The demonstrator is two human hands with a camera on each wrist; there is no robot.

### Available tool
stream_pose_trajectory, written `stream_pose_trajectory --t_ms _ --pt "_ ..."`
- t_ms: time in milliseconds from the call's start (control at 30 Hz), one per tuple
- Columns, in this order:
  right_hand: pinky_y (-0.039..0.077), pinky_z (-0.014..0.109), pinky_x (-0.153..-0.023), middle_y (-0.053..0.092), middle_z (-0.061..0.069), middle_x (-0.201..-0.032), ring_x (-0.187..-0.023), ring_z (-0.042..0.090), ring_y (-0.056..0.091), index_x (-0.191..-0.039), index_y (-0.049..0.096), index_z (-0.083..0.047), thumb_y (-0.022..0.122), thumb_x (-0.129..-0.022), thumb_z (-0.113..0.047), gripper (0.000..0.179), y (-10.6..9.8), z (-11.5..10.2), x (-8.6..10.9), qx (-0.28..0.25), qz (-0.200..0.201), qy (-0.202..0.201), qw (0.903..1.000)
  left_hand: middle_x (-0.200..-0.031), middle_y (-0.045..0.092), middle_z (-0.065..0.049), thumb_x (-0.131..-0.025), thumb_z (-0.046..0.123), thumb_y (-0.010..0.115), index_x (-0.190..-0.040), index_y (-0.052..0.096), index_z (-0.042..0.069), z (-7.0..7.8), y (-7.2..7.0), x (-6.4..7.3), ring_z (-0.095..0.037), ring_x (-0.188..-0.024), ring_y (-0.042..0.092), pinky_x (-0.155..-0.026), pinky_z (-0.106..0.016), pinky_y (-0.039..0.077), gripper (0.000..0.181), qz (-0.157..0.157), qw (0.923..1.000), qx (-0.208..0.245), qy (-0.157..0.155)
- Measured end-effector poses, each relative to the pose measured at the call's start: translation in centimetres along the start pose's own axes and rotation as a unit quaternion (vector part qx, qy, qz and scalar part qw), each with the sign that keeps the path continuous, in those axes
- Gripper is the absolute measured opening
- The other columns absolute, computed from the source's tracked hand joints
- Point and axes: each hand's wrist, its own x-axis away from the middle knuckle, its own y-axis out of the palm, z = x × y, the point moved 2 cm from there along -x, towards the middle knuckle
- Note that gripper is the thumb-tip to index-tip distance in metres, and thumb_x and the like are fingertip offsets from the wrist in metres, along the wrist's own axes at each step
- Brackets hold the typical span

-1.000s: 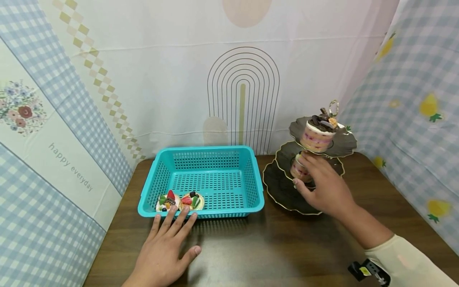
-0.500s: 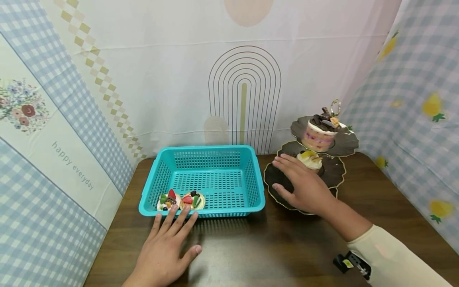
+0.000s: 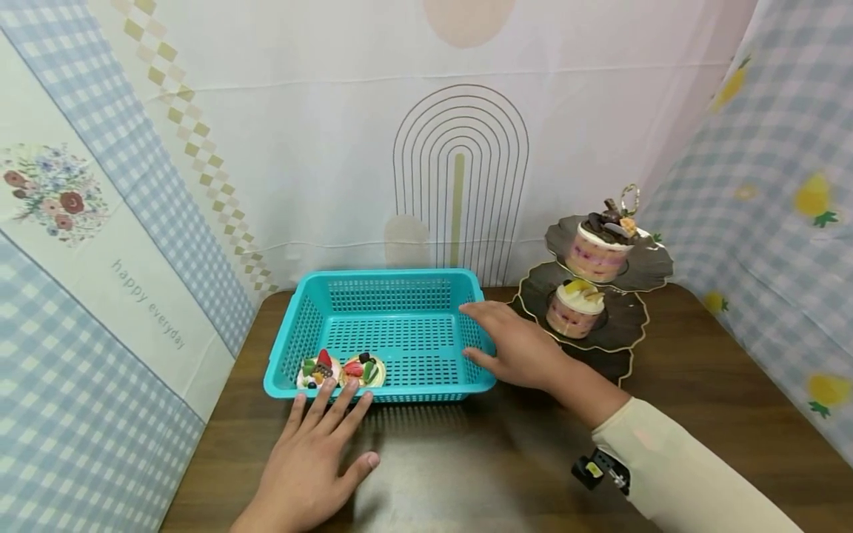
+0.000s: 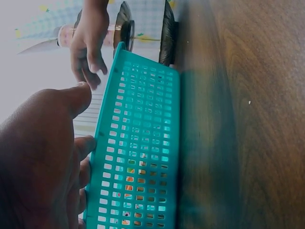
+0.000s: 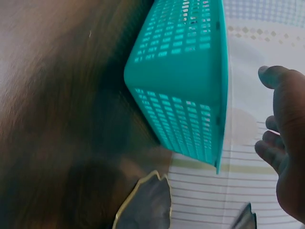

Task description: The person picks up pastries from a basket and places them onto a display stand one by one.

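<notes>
In the head view my left hand (image 3: 303,466) lies with straight, spread fingers touching the near rim of a turquoise plastic basket (image 3: 400,392). Just inside that rim sit two small fruit-topped tarts (image 3: 320,369), side by side at the left. My right hand (image 3: 516,352) hovers at the basket's right end, its fingers apart and nothing in it. Behind it stands a dark three-tier cake stand (image 3: 626,318) with gold edges. A chocolate-topped cake (image 3: 598,255) sits on the top tier, and a cream-and-fruit-topped cake (image 3: 574,311) on the middle one. My right forearm partly hides the bottom tier.
Everything stands on a brown wooden table (image 3: 440,474). A white patterned cloth (image 3: 320,163) hangs behind, with checked cloth (image 3: 786,244) along the right side and more at the left.
My right hand has moved left, from beside the middle-tier cake to the basket's right end, uncovering that cake. The left hand stays at the rim.
</notes>
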Motion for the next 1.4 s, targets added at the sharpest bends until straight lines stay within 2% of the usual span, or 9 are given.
stream_pose_trajectory --t_ms 267,533,767,1033,1200,1400 --pt "0.05 0.051 -0.103 0.052 0.013 -0.149 -0.139 0.029 0.047 -0.153 0.048 -0.011 0.072 -0.096 -0.045 0.071 1.8 -0.8 -1.0 -0.005 -0.044 0.006 0.999 -0.168 0.025 0.003 -0.099 0.066 0.052 -0.161 0.035 0.028 0.1 -0.3 0.0 -0.028 -0.156 0.013 -0.122 -0.059 0.008 0.075 -0.003 1.0 -0.007 -0.002" --pt "0.052 0.05 -0.1 0.052 0.014 -0.149 -0.138 0.03 0.047 -0.154 0.048 -0.012 0.07 -0.097 -0.046 0.07 3.2 -1.6 -2.0 -0.021 -0.072 0.003 0.9972 -0.168 0.025 0.003 -0.098 0.064 0.055 -0.162 0.033 0.028 0.0 -0.3 0.0 -0.029 -0.155 0.016 -0.123 -0.059 0.008 0.076 0.003 0.9997 -0.025 -0.002" --pt "0.049 0.05 -0.104 0.052 0.013 -0.15 -0.139 0.03 0.046 -0.154 0.047 -0.013 0.068 -0.098 -0.047 0.069 4.3 -1.8 -2.2 -0.03 -0.098 0.013 0.9947 -0.168 0.024 0.001 -0.098 0.062 0.057 -0.161 0.036 0.024 -0.2 -0.3 0.3 -0.032 -0.155 0.014 -0.123 -0.058 0.01 0.076 0.004 1.0 -0.007 -0.003" --pt "0.049 0.051 -0.104 0.052 0.012 -0.15 -0.139 0.03 0.046 -0.154 0.048 -0.013 0.067 -0.098 -0.048 0.068 4.4 -1.7 -2.3 -0.036 -0.106 0.022 0.9934 -0.168 0.024 -0.003 -0.098 0.061 0.058 -0.161 0.036 0.026 -1.4 -0.6 0.7 -0.034 -0.155 0.014 -0.124 -0.055 0.009 0.075 0.012 0.9997 -0.008 -0.02" --pt "0.048 0.051 -0.104 0.052 0.012 -0.149 -0.139 0.03 0.046 -0.153 0.049 -0.014 0.067 -0.098 -0.047 0.066 4.4 -1.8 -2.5 -0.037 -0.107 0.016 0.9935 -0.167 0.026 -0.006 -0.1 0.062 0.054 -0.161 0.037 0.026 -2.3 -1.0 0.9 -0.035 -0.155 0.014 -0.123 -0.057 0.008 0.073 0.012 0.9992 -0.011 -0.035" --pt "0.048 0.051 -0.104 0.053 0.012 -0.149 -0.138 0.03 0.047 -0.153 0.049 -0.013 0.068 -0.098 -0.046 0.066 4.5 -1.8 -2.5 -0.039 -0.109 0.015 0.9932 -0.168 0.023 -0.009 -0.103 0.065 0.044 -0.161 0.035 0.023 -4.0 -1.9 0.9 -0.038 -0.155 0.013 -0.123 -0.054 -0.004 0.073 0.004 0.9978 -0.009 -0.065"
